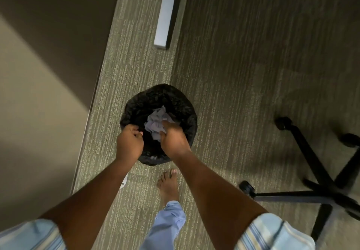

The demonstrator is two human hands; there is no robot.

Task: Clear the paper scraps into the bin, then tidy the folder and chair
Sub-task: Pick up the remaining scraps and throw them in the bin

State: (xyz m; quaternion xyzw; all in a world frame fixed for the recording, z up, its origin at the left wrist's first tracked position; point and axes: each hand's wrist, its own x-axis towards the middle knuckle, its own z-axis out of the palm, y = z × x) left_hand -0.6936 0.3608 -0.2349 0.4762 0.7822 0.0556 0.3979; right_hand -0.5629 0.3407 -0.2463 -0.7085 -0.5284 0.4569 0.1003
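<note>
A round black bin (175, 101) lined with a dark bag stands on the carpet below me. Crumpled white paper scraps (155, 121) lie in its mouth. My right hand (172, 138) is closed on the scraps, pressing them down inside the bin. My left hand (129, 140) grips the bin's near-left rim with curled fingers. The black star base of a wheeled chair (319, 183) stands to the right. No folder is in view.
A wall and baseboard (85, 132) run along the left. A white desk foot (165, 15) lies on the carpet beyond the bin. My bare foot (168, 185) stands just behind the bin. A small white object (124, 181) peeks out under my left forearm.
</note>
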